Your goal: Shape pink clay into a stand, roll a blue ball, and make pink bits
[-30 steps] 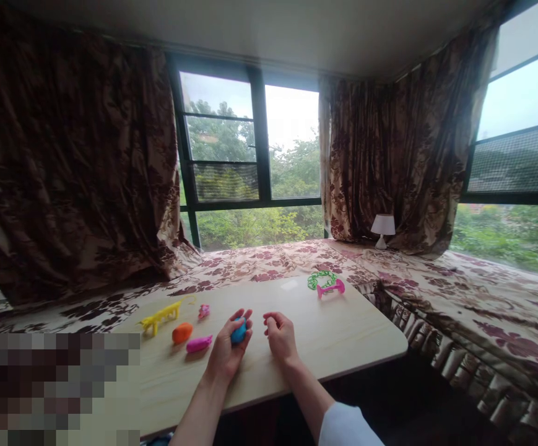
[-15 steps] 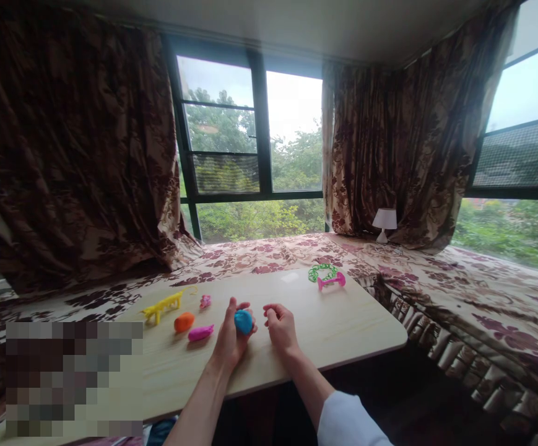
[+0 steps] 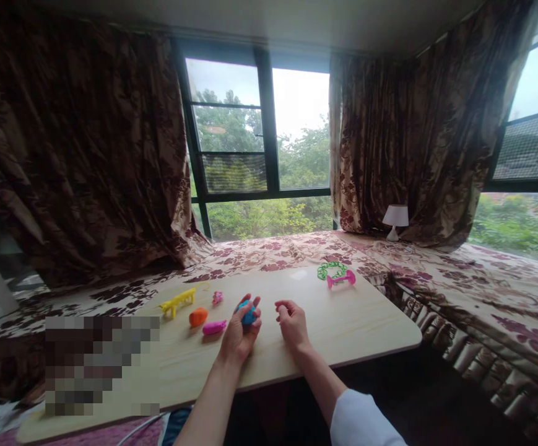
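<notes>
My left hand is closed around a blue ball, with fingers and thumb covering part of it. To its right, my right hand hovers over the table with fingers curled in and thumb against them. Whatever may lie inside that hand is hidden. Left of the blue ball are an orange ball-like lump and a magenta oblong piece. Behind them stand a yellow four-legged animal toy with a thin tail and a small pink figure.
On the far right of the pale table a green openwork ring lies beside a pink dumbbell-shaped toy. A floral-covered ledge runs behind, with a small white lamp. A pixelated patch hides the table's left part.
The view has turned slightly left, so everything sits further right. My left hand has rolled and its fingers wrap over more of the blue ball. The right hand keeps its curled pose.
</notes>
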`<action>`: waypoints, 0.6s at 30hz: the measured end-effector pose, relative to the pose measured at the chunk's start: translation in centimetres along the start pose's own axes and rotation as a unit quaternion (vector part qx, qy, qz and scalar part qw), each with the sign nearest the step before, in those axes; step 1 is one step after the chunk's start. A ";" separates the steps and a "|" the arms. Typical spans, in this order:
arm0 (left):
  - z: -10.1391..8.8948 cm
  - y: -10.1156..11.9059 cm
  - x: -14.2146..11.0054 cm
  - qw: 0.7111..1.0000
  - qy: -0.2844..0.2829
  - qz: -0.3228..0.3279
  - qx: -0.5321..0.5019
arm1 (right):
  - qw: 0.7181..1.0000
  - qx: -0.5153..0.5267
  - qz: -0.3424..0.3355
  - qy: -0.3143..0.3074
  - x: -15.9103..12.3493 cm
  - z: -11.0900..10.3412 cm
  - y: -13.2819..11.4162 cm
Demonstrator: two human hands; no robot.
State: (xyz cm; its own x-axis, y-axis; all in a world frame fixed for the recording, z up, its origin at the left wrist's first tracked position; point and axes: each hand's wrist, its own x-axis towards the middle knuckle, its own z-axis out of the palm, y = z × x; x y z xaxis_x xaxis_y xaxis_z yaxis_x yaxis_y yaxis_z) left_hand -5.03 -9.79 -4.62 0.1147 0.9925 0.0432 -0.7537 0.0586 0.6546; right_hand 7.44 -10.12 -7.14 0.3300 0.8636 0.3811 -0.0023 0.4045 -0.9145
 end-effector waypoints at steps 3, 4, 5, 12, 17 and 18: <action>0.3 -0.1 -0.3 1.000 -0.015 -0.001 0.006 | 1.000 -0.011 -0.006 -0.004 0.1 0.0 0.2; 0.4 -0.2 -0.4 1.000 -0.018 -0.001 0.008 | 1.000 -0.017 -0.009 -0.005 0.1 0.0 0.3; 0.4 -0.2 -0.5 1.000 -0.021 0.000 0.008 | 1.000 -0.022 -0.013 -0.006 0.0 0.0 0.3; 0.8 -0.2 -1.1 0.997 -0.048 -0.053 0.015 | 0.991 -0.070 -0.112 -0.017 -1.8 0.0 -2.6; 1.7 -0.7 -2.1 0.987 -0.074 -0.138 0.021 | 0.966 -0.096 -0.206 -0.121 -3.0 0.5 -4.6; 1.8 -0.8 -2.2 0.985 -0.081 -0.150 0.022 | 0.968 -0.095 -0.202 -0.117 -2.9 0.6 -4.5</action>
State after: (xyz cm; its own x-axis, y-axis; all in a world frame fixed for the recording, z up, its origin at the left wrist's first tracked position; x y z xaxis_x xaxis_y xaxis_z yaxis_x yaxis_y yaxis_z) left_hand -3.54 -12.25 -3.88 0.4319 0.9011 -0.0395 -0.6425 0.3381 0.6876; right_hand 5.96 -14.23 -4.07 0.0443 0.7001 0.7127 0.2625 0.6802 -0.6845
